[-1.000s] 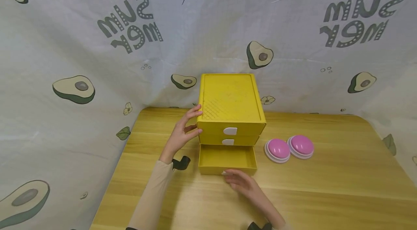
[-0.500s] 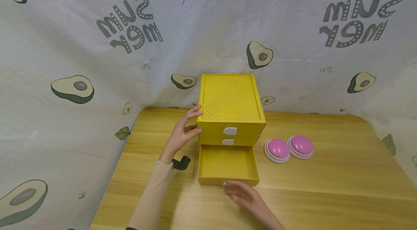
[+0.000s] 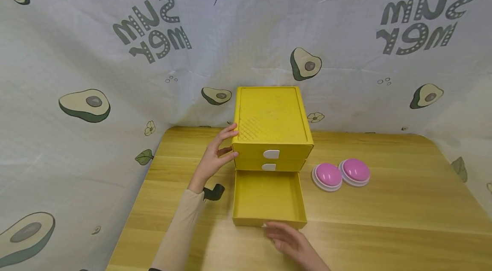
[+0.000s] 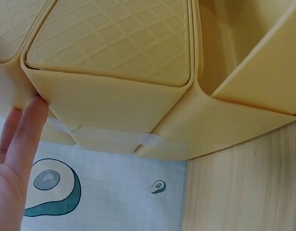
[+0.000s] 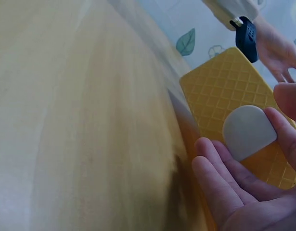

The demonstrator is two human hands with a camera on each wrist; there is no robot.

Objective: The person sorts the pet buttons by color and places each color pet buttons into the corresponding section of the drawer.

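Observation:
A yellow cabinet [image 3: 272, 115] with three stacked drawers stands on the table. Its bottom drawer [image 3: 269, 198] is pulled far out and holds nothing; the upper two are closed. My right hand [image 3: 289, 243] is at the front of that drawer, its fingers about the white handle [image 5: 249, 132] on the waffle-patterned face. On the cabinet's left side rests my left hand [image 3: 215, 155], fingers extended, fingertips at the upper left edge and thumb near the front corner. In the left wrist view two fingers [image 4: 30, 130] touch the side wall by a seam between tiers.
Two pink domed buttons [image 3: 329, 175] with white bases sit right of the cabinet. A curtain [image 3: 246, 40] printed with avocados rises behind the table [image 3: 384, 211]. A black wrist camera [image 3: 214, 192] juts from the left wrist.
The bottom drawer has slid further out toward me, with my right hand moving back along with it. My left hand has stayed in place on the cabinet's side.

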